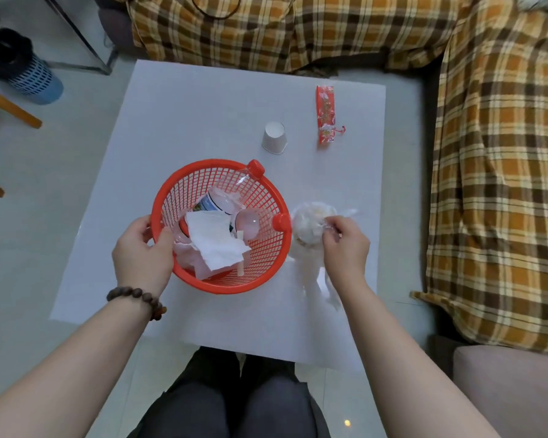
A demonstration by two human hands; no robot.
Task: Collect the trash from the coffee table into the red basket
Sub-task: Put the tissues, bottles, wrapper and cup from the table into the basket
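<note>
The red basket [268,248] stands on the white coffee table [184,121], holding clear plastic bottles with red caps and crumpled white tissue [214,245]. My left hand [141,251] grips the basket's near-left rim. Just right of the basket, my right hand [345,248] pinches a crumpled clear plastic bag [309,226], part of which trails down under the hand. Farther back an upside-down white paper cup [275,138] stands on the table. A red snack wrapper [326,114] lies to the right of the cup.
A sofa under a brown and orange plaid cover [500,172] wraps the table's far and right sides. A blue bin [29,74] and wooden chair legs [10,107] stand on the floor at the left. My knees [234,399] are at the table's near edge.
</note>
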